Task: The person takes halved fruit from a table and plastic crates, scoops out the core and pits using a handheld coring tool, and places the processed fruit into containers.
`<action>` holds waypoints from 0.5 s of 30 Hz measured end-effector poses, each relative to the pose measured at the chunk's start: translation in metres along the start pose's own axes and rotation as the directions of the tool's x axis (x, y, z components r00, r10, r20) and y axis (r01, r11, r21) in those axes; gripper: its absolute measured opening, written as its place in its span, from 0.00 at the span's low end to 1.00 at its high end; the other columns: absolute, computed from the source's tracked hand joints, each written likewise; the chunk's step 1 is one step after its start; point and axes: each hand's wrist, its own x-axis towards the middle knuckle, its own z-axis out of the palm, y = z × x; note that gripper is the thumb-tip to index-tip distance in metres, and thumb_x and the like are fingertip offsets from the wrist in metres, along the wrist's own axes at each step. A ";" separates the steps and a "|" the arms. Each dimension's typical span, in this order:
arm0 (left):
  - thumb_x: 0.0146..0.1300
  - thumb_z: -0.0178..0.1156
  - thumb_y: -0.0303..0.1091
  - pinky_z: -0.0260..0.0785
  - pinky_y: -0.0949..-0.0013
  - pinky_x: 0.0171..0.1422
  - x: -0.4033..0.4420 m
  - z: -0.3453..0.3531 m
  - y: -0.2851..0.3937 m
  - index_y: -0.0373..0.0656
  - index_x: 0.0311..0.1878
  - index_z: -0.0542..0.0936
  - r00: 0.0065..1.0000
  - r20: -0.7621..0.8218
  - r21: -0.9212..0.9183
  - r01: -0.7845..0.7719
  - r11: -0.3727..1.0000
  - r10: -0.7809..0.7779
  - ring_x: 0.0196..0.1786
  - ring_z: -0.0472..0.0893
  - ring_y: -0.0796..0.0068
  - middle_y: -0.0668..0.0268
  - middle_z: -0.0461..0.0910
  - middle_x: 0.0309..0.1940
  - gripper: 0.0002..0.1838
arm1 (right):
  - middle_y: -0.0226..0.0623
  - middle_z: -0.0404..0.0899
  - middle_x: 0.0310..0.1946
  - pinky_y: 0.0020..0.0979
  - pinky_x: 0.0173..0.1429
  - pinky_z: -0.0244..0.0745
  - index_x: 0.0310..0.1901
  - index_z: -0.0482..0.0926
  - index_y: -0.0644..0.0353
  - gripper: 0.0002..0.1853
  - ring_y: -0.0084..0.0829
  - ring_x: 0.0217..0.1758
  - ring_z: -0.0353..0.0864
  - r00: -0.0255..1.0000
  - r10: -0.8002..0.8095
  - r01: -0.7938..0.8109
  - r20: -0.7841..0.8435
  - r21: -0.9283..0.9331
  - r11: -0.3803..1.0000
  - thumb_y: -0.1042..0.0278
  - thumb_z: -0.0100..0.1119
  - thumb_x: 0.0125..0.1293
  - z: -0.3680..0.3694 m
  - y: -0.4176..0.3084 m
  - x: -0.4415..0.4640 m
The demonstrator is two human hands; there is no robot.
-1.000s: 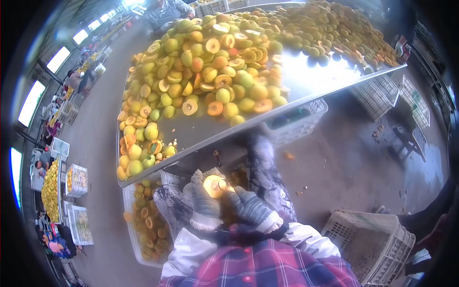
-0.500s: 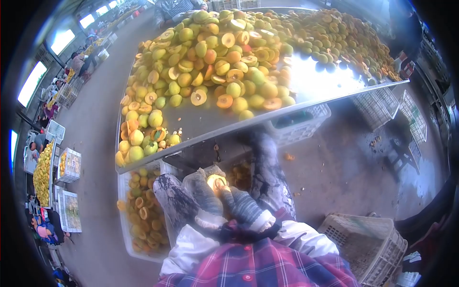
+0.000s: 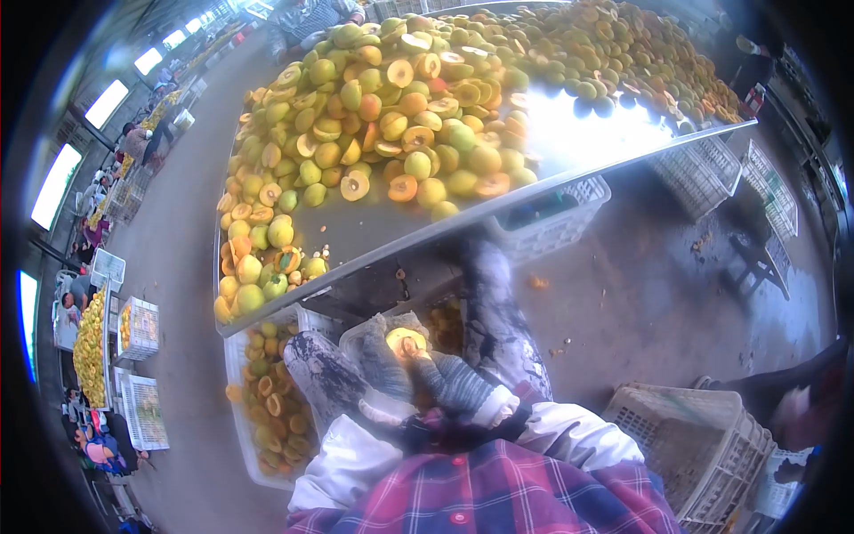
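Between my knees, my left hand (image 3: 384, 363), in a grey knitted glove, is closed around a yellow peach half (image 3: 406, 340) with its cut face up. My right hand (image 3: 449, 381), gloved the same way, is closed with its fingertips at the cut face of that half. Whether a small tool is in the right fingers is hidden. Just ahead, a metal table (image 3: 356, 233) carries a heap of whole and cut peaches (image 3: 356, 133). A few pale pits or scraps lie near its left front corner.
A white crate (image 3: 238, 392) with peach halves stands by my left knee. Another crate (image 3: 556, 222) is under the table edge, and a grey crate (image 3: 676, 427) stands at my right. People sit at another fruit-laden table (image 3: 89, 338) far left. A person stands at the right edge.
The view has shifted slightly, so the table sits a little higher and further left. Both hands stay around the peach half, whose cut face now shows more fully. A person's dark leg shows more at right.
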 end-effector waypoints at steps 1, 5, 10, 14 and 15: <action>0.69 0.52 0.38 0.74 0.71 0.37 -0.004 0.009 0.053 0.36 0.42 0.81 0.910 -0.039 -0.282 0.386 0.878 -0.412 0.33 0.81 0.69 0.61 0.81 0.28 0.15 | 0.25 0.74 0.27 0.23 0.36 0.65 0.50 0.79 0.59 0.27 0.20 0.30 0.68 1.000 -0.002 0.002 -0.002 0.007 1.000 0.40 0.46 0.73 -0.004 0.007 0.003; 0.68 0.54 0.37 0.74 0.73 0.38 0.002 0.021 0.015 0.36 0.40 0.81 0.737 -0.212 0.379 -0.543 0.749 0.642 0.32 0.81 0.70 0.61 0.81 0.28 0.13 | 0.41 0.73 0.54 0.34 0.59 0.67 0.69 0.58 0.58 0.28 0.35 0.52 0.75 0.983 -0.090 0.131 0.162 -0.269 0.954 0.53 0.44 0.72 -0.029 0.076 0.037; 0.69 0.52 0.39 0.73 0.73 0.38 0.008 0.010 0.027 0.37 0.35 0.82 0.932 0.349 0.169 -0.163 0.972 0.095 0.31 0.80 0.74 0.62 0.82 0.28 0.16 | 0.46 0.73 0.58 0.38 0.64 0.67 0.73 0.52 0.62 0.34 0.42 0.55 0.76 0.972 -0.081 0.137 0.221 -0.249 0.959 0.52 0.44 0.72 -0.031 0.035 0.021; 0.71 0.52 0.41 0.73 0.73 0.38 0.036 0.008 0.010 0.38 0.34 0.83 0.847 0.407 -0.064 0.400 0.914 -0.342 0.32 0.81 0.76 0.63 0.82 0.29 0.17 | 0.27 0.75 0.28 0.25 0.35 0.68 0.43 0.78 0.55 0.24 0.21 0.30 0.72 0.993 -0.107 0.103 0.044 0.087 0.991 0.39 0.49 0.72 -0.027 0.025 0.025; 0.70 0.53 0.40 0.74 0.73 0.39 0.041 0.007 0.007 0.37 0.36 0.83 0.808 0.496 -0.092 0.414 0.906 -0.318 0.32 0.81 0.76 0.62 0.83 0.29 0.16 | 0.26 0.75 0.28 0.24 0.36 0.68 0.42 0.79 0.56 0.24 0.21 0.31 0.72 0.995 -0.063 0.054 0.071 0.118 0.991 0.40 0.48 0.72 -0.031 0.023 0.026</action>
